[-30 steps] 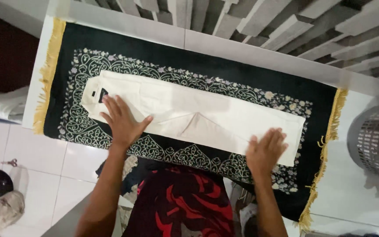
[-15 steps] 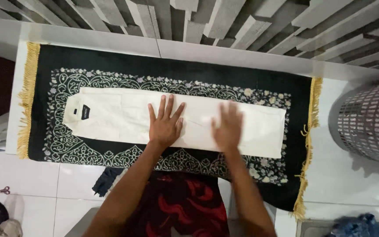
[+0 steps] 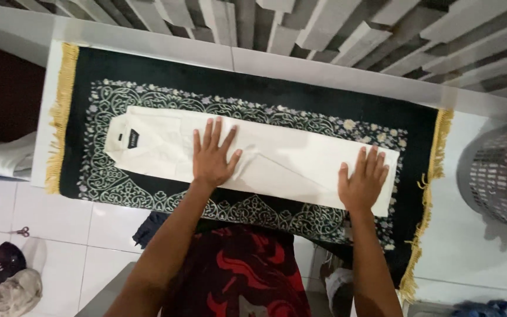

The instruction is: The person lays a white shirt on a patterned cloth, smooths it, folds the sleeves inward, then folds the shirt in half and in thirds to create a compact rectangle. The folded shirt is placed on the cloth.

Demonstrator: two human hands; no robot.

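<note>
Cream folded garment (image 3: 277, 158) lies long and flat on the rug (image 3: 253, 88), left hand (image 3: 211, 157) and right hand (image 3: 362, 181) pressing it, fingers spread.

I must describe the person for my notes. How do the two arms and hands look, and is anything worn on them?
Both forearms are bare: no sleeves reach them. The left hand and the right hand wear no gloves, and no ring, watch or bracelet can be seen. Below the arms, the person wears a black garment with a red pattern.
</note>
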